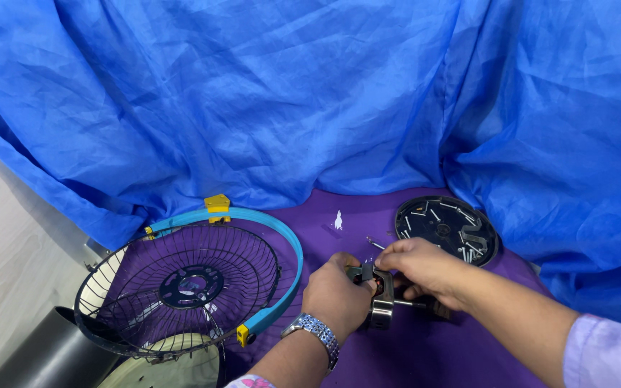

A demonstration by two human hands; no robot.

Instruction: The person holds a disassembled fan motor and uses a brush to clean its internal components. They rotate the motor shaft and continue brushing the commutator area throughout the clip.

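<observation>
Disassembly of a small fan, seen partway through, judging from how the parts lie. Left hand (336, 294), wearing a metal-link wristwatch (315, 332), is closed around a small metal motor part (380, 298), a block of stacked steel plates with a coppery core and a thin shaft poking out to the right. Right hand (422, 267) pinches the top of the same part, its fingers (389, 257) drawn together on something too small to identify. The part sits between the two sets of fingertips, just above the purple cloth (411, 352).

Already separate: a domed wire grille (181, 287) left of the left-hand fingers, dark thin rods radiating from a black hub, partly ringed by a smooth blue plastic band (282, 237) with yellow clips (217, 203). Beyond the right-hand fingers lies a round black plastic cover (445, 228) serving as a tray for loose screws. What remains to be removed from the motor part cannot be told. Creased blue sheeting (310, 93), thin and slightly glossy, forms the backdrop.
</observation>
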